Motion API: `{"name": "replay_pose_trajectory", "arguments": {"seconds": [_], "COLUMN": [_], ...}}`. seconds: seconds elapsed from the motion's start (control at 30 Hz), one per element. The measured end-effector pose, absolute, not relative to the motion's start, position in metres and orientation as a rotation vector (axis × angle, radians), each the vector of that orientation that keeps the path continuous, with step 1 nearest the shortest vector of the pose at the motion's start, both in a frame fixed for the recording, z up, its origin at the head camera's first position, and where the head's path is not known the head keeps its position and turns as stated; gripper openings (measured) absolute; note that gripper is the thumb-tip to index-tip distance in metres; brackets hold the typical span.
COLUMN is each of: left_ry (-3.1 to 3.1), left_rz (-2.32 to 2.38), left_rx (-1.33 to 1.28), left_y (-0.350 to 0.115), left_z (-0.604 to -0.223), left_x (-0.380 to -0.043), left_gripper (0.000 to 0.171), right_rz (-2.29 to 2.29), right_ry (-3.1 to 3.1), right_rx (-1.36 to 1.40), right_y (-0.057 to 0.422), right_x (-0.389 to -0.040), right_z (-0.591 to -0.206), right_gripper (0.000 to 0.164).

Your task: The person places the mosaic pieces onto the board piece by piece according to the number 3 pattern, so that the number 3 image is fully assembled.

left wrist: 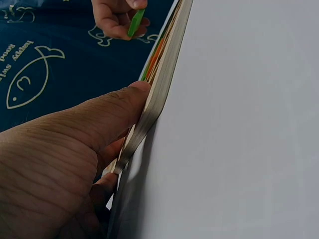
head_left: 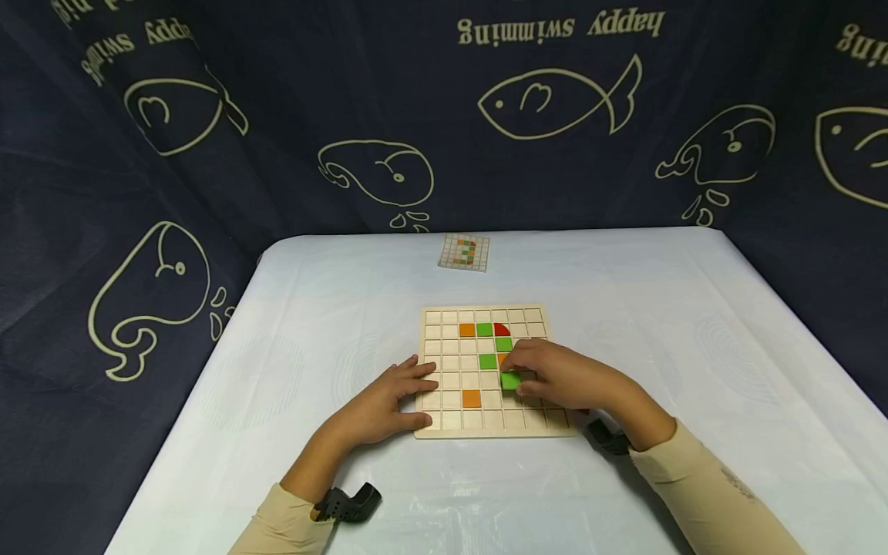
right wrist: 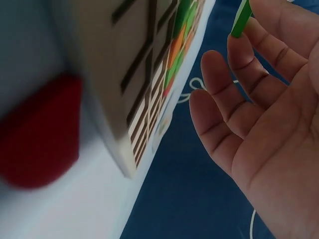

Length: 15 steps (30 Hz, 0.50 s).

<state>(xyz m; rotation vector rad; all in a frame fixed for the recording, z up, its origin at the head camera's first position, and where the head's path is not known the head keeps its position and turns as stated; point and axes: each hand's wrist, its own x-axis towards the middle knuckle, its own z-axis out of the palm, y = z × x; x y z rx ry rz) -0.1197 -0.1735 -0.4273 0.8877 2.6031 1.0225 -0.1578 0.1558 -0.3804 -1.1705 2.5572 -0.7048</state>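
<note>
A wooden grid board [head_left: 451, 433] lies on the table with orange, green and red tiles in some of its squares. My right hand [head_left: 565, 375] pinches a green square tile [head_left: 511, 381] between thumb and fingers, just over the board's right half. In the right wrist view that green tile [right wrist: 241, 19] is held on edge, apart from the board. My left hand [head_left: 387, 401] rests at the board's left edge, fingers spread over the rim. The left wrist view shows the thumb [left wrist: 117, 107] against the board's side. Part of an orange tile is hidden behind my right hand.
A small pattern card [head_left: 463, 253] showing a coloured grid lies near the table's far edge. A red piece [right wrist: 42, 132] lies on the white tablecloth [head_left: 333, 308] beside the board's right side, mostly hidden by my right hand in the head view. A dark fish-print curtain [head_left: 444, 177] hangs behind the table.
</note>
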Motion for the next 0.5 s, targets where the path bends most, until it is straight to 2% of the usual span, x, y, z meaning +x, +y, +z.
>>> {"name": "replay_pose_trajectory", "arguments": {"seconds": [0.5], "left_ry": [2.596], "left_rz": [1.026], "left_rx": [0.901], "left_y": [-0.175], "left_z": [-0.43], "left_x": [-0.121], "left_gripper": [0.051], "right_rz": [-0.638], "right_ry": [2.505], "right_rx": [-1.234], "right_y": [0.134], "right_x": [-0.153], "right_z": [-0.386], "right_gripper": [0.024]}}
